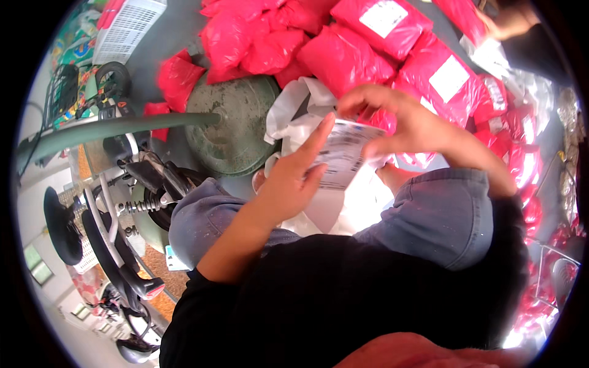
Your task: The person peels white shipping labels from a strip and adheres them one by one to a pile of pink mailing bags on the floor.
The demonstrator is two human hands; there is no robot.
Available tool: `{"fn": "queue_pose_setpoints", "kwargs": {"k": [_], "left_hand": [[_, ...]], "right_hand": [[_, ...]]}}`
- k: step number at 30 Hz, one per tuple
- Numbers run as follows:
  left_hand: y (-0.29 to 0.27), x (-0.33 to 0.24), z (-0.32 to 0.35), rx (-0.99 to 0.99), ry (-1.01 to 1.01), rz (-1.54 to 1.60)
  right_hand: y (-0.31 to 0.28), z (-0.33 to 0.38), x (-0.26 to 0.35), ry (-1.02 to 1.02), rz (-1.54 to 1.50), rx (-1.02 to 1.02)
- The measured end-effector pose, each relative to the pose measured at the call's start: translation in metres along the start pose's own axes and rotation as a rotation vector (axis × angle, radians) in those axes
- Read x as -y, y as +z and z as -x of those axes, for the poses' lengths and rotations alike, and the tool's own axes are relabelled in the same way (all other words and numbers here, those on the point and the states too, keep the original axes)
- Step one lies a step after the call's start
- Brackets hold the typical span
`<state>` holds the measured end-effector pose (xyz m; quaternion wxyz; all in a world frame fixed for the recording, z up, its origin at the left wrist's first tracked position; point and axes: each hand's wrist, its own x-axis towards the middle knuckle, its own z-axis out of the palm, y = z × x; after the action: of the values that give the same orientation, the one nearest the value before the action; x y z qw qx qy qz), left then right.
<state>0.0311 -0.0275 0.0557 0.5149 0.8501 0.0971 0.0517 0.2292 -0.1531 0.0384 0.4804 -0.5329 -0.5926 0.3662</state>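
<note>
A white printed label sheet (340, 161) lies between my two hands, above white plastic or paper over my lap. My left hand (288, 184) has its index finger and thumb along the sheet's left side, gripping it. From the right, my right hand (408, 122) curves round the sheet's upper right edge. Its thumb rests at the label and its bent fingers are near the top edge; their tips are partly hidden. A strip of pale backing (325, 211) hangs below the label. Crumpled white wrapping (294, 101) lies just beyond.
Pink plastic parcels (346, 58) pile up ahead and along the right, several with white labels. A round green base with a pole (245, 132) stands ahead left. A scooter (123, 227) is at left, a white crate (129, 30) far left. Another person's hand (512, 21) holds a parcel far right.
</note>
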Motion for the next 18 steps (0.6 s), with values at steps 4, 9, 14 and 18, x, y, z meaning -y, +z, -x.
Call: {"fn": "queue_pose_setpoints", "kwargs": {"k": [4, 9, 14, 18], "left_hand": [[0.006, -0.011, 0.001, -0.064, -0.072, 0.528], [0.000, 0.003, -0.003, -0.129, -0.213, 0.615], [0.018, 0.022, -0.013, -0.197, -0.291, 0.483], [0.025, 0.030, -0.027, -0.248, -0.403, 0.348]], "right_hand": [[0.011, -0.017, 0.041, 0.181, -0.041, -0.006], [0.021, -0.025, 0.063, 0.214, 0.001, -0.087], [0.024, -0.022, 0.031, 0.301, 0.035, -0.264], [0.025, -0.017, -0.006, 0.209, 0.040, -0.446]]}}
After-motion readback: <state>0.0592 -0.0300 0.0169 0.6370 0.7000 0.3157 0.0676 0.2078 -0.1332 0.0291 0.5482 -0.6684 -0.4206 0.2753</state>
